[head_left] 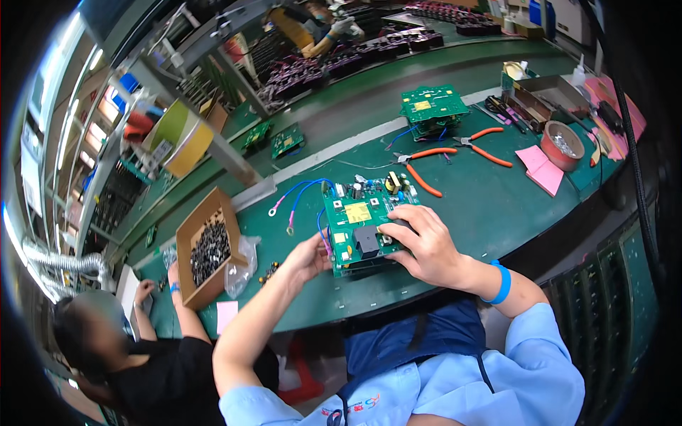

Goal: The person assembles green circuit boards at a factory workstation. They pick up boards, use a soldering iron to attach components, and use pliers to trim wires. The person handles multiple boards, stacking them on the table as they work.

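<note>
A green circuit board (357, 212) lies in front of me, carrying a yellow label, a black block-shaped relay (366, 242) and several small parts. My left hand (310, 257) grips its left edge, with the fingertips partly hidden by the board. Over the board's right side, my right hand (426, 245) has its fingers curled around a dark component, which they mostly cover. Blue wires (302, 195) with ring terminals stick out at the upper left of the board. Underneath it shows a dark layer, perhaps another board.
Orange-handled pliers (426, 153) and cutters (490, 145) lie beyond the board, near stacked boards (433, 103). A red bowl (548, 148) and pink notes (543, 174) are at right. A cardboard box (186, 245) of black parts stands at left, beside a co-worker (163, 369).
</note>
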`<state>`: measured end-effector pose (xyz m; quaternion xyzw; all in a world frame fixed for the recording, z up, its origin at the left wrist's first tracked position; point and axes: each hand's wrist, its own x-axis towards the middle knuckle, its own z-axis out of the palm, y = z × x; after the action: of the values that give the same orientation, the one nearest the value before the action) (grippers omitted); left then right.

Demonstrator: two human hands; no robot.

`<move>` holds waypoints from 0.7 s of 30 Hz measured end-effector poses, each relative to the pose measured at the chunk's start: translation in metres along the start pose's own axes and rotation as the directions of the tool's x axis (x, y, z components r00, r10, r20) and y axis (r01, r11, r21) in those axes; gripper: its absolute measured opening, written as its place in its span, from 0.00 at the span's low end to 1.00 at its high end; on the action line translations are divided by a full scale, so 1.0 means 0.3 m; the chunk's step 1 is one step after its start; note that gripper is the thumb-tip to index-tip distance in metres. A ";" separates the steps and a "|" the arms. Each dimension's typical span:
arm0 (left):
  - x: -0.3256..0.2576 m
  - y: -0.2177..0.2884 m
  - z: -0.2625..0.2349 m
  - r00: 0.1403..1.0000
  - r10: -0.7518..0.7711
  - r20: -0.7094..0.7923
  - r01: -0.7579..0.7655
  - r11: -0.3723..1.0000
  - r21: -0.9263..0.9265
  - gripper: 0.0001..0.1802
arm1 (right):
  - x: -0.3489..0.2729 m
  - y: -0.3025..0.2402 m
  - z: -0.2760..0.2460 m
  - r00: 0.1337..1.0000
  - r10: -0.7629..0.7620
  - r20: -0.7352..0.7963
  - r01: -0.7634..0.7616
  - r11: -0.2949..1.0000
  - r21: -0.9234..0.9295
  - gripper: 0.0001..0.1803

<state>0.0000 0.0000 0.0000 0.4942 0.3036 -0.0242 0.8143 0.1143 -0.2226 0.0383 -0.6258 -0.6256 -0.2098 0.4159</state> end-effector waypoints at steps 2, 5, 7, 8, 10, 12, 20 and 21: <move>-0.010 -0.024 0.027 1.000 0.031 0.006 -0.031 0.999 -0.035 0.17 | -0.013 -0.014 -0.009 0.999 0.041 -0.024 -0.041 0.999 -0.013 0.26; -0.003 0.022 0.066 1.000 0.030 0.005 -0.030 0.996 -0.084 0.17 | 0.016 0.015 -0.047 0.998 0.061 0.018 -0.061 0.998 0.002 0.26; 0.019 0.020 0.059 0.997 0.000 0.083 0.010 0.992 -0.122 0.17 | 0.012 0.050 -0.050 0.998 0.040 0.052 -0.039 0.999 -0.023 0.26; 0.032 0.028 0.070 0.995 -0.022 0.099 0.032 0.995 -0.099 0.17 | 0.013 0.068 -0.054 0.998 0.032 0.061 -0.030 0.999 -0.038 0.26; 0.053 0.021 0.051 0.994 -0.076 0.082 0.081 0.995 -0.058 0.16 | 0.008 0.081 -0.043 0.997 0.030 0.076 -0.028 0.999 -0.021 0.25; 0.085 -0.003 0.016 0.990 -0.124 0.066 0.129 0.989 -0.077 0.17 | 0.012 0.082 -0.041 0.996 0.020 0.085 -0.016 0.999 -0.044 0.20; 0.085 0.022 0.040 0.968 -0.239 0.073 0.249 0.949 -0.194 0.18 | 0.076 0.073 -0.019 0.986 -0.031 0.163 0.039 0.998 -0.050 0.12; 0.086 0.007 0.030 0.976 -0.208 0.056 0.216 0.954 -0.209 0.17 | 0.082 0.072 -0.021 0.986 -0.025 0.162 0.031 0.999 -0.033 0.12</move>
<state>0.0259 0.0004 -0.0087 0.3678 0.3421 -0.0867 0.8603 0.1398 -0.2098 0.0556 -0.6390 -0.6623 -0.1752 0.3498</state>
